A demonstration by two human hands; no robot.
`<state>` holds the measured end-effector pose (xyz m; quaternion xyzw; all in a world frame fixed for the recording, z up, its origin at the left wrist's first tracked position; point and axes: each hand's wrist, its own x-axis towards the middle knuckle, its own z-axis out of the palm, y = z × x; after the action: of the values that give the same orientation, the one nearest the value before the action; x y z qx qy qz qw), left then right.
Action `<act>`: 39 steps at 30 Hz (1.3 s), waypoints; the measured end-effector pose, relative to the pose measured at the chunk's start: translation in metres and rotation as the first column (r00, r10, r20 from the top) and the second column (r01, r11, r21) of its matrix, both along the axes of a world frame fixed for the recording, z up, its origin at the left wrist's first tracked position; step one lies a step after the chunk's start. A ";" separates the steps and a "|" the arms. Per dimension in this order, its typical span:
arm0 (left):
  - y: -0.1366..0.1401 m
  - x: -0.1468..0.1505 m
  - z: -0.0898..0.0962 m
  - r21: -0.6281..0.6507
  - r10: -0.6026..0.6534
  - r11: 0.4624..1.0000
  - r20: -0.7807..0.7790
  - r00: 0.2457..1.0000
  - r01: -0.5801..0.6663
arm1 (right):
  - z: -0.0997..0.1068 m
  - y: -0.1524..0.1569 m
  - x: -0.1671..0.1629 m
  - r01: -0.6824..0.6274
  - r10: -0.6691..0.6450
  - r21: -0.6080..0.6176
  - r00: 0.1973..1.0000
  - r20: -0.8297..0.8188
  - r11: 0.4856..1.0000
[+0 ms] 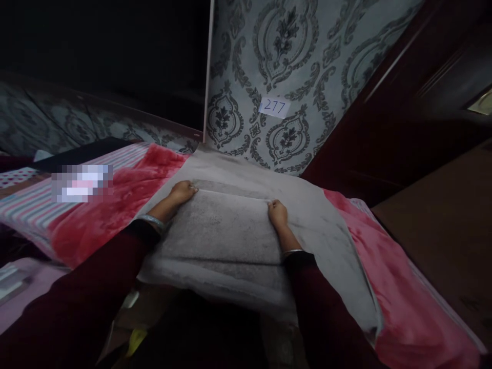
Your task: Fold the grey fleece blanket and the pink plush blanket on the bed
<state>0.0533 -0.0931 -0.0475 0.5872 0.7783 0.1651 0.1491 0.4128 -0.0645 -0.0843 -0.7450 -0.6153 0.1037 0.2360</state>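
A fuzzy grey towel (226, 225) lies partly folded in front of me, with a straight pale edge along its far side. My left hand (183, 193) pinches the far left corner, fingers closed on the fabric. At the far right corner my right hand (277, 212) grips the same edge between thumb and fingers. Between the hands the edge looks taut. Under the towel spreads a larger light grey cloth (315, 215), which hangs over the near side.
Red plush blankets (111, 205) and striped fabric (26, 210) cover the surface beneath. A large dark screen (103, 56) stands at the back left. Patterned wallpaper bears a paper label (274, 107) reading 277. At right are a dark red door (400, 118) and a brown panel (442, 225).
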 end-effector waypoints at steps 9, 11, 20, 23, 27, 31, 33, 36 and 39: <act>-0.062 0.016 -0.016 0.042 0.054 0.998 -0.046 0.998 -0.052 | -0.016 -0.067 0.019 -0.156 0.157 0.081 0.988 -0.002 0.984; -0.067 0.020 -0.023 0.043 0.065 0.997 -0.094 0.993 -0.061 | -0.022 -0.080 0.020 -0.163 0.162 0.074 0.987 0.020 0.984; -0.053 0.031 0.014 0.167 -0.170 0.963 -0.233 0.958 0.212 | 0.031 -0.067 -0.011 -0.212 0.201 0.001 0.932 0.301 0.977; -0.046 0.070 0.011 0.157 -0.435 0.854 -0.305 0.847 0.496 | 0.039 -0.056 -0.044 -0.366 0.337 0.019 0.873 0.352 0.930; -0.040 0.093 -0.020 0.069 -0.485 0.844 -0.327 0.811 0.533 | 0.017 -0.049 -0.062 -0.447 0.428 -0.049 0.813 0.394 0.893; -0.040 0.083 -0.037 0.072 -0.453 0.860 -0.350 0.820 0.506 | -0.003 -0.047 -0.054 -0.463 0.450 -0.064 0.804 0.389 0.884; -0.040 0.075 -0.035 0.063 -0.413 0.885 -0.353 0.839 0.462 | -0.005 -0.045 -0.050 -0.457 0.446 -0.066 0.811 0.379 0.887; -0.039 0.060 -0.028 0.058 -0.315 0.934 -0.335 0.888 0.353 | -0.006 -0.041 -0.045 -0.399 0.397 -0.071 0.845 0.359 0.914; -0.038 0.042 -0.025 0.055 -0.225 0.966 -0.290 0.930 0.251 | -0.009 -0.038 -0.038 -0.314 0.317 -0.065 0.891 0.325 0.947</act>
<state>0.0953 -0.1311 -0.0730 0.7008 0.7063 0.0959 0.0292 0.3750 -0.1026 -0.0935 -0.6432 -0.7582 0.0171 0.1053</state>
